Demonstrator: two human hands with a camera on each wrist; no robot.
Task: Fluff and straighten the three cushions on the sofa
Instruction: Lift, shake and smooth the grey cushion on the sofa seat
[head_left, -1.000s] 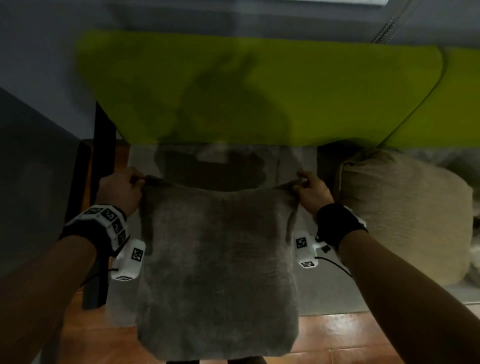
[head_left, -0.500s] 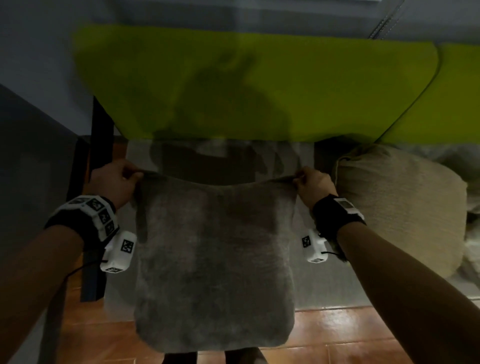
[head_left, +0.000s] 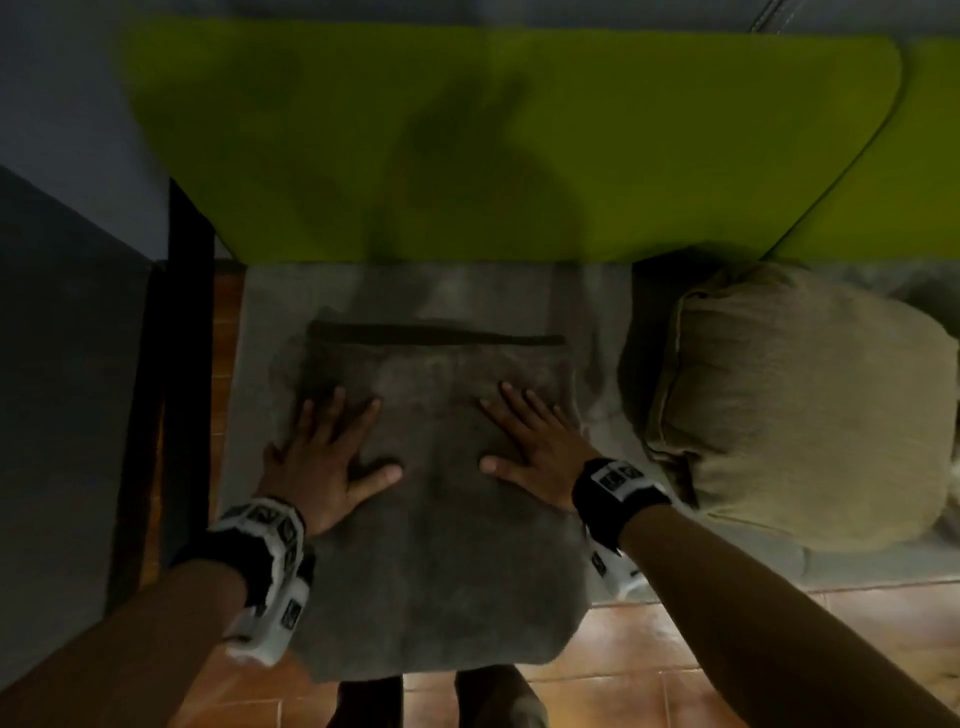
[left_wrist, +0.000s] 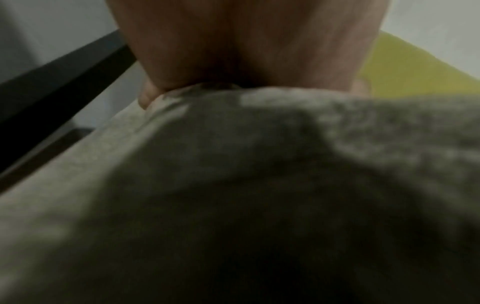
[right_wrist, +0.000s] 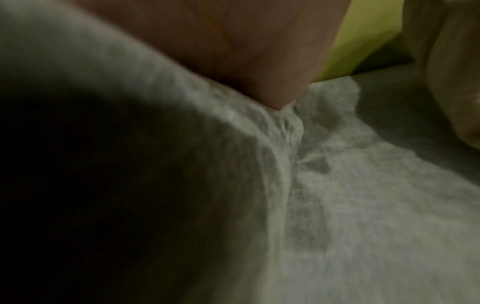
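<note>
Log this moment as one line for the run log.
step: flatten grey cushion on sofa seat | left hand: flat on it | right hand: flat on it | beige cushion: untouched, right

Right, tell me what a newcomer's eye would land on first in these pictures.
First, the two hands, left hand and right hand, pressed flat with fingers spread on the grey cushion lying on the sofa seat, its near edge overhanging the tiled floor. Then the bright green backrest behind it, and the tan cushion to the right.

Both palms down, left grip (head_left: 324, 462) and right grip (head_left: 530, 452) flat (fingers spread).
</note>
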